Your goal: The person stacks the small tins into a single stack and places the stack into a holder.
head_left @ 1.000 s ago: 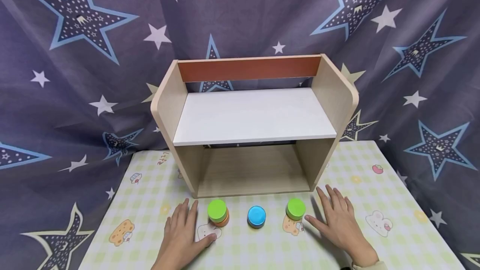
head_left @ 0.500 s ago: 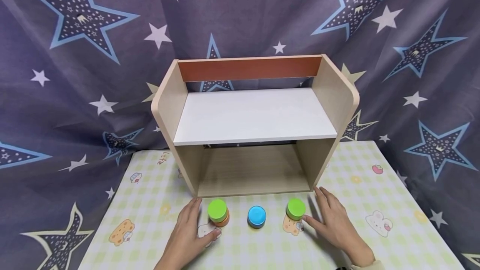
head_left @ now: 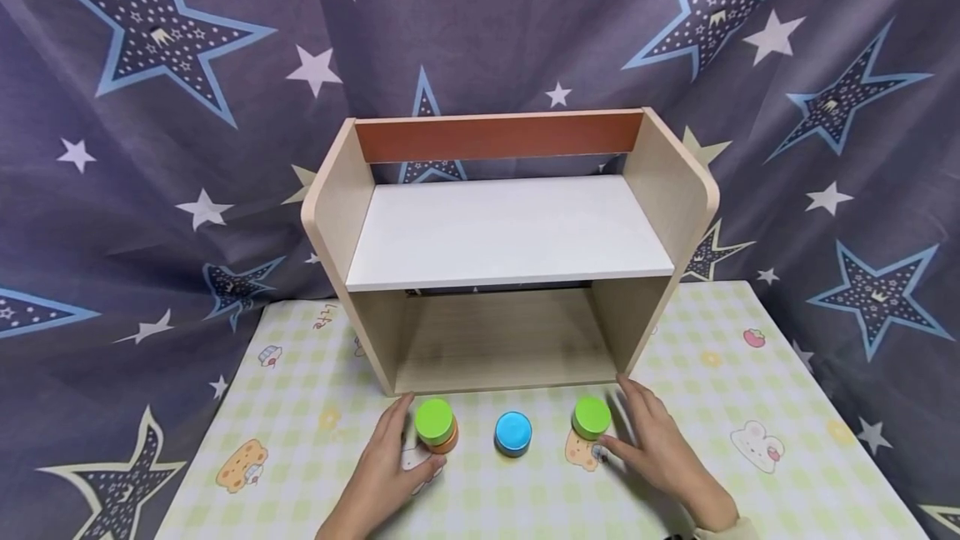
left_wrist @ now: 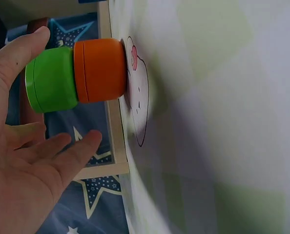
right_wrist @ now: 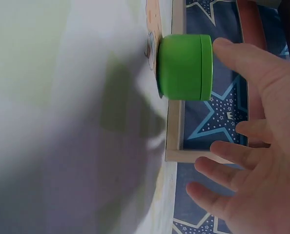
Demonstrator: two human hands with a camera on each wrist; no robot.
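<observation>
A small round green container stands stacked on an orange container. Beside the stack, my left hand has its thumb and fingers spread around the near-left side, holding nothing. A single green container sits on the table to the right. My right hand is spread at its right side, thumb tip close to it; whether the thumb touches cannot be told. Between the two hands stands a round container with a blue lid, apart from both.
Behind the containers stands a wooden shelf unit with a white upper board and a reddish back rail. A checked cloth with cartoon prints covers the table. A dark curtain with stars hangs behind.
Both hands have moved inward: the left hand rightward toward the stacked containers, the right hand leftward toward the single green one. The containers and shelf unit have stayed in place.
</observation>
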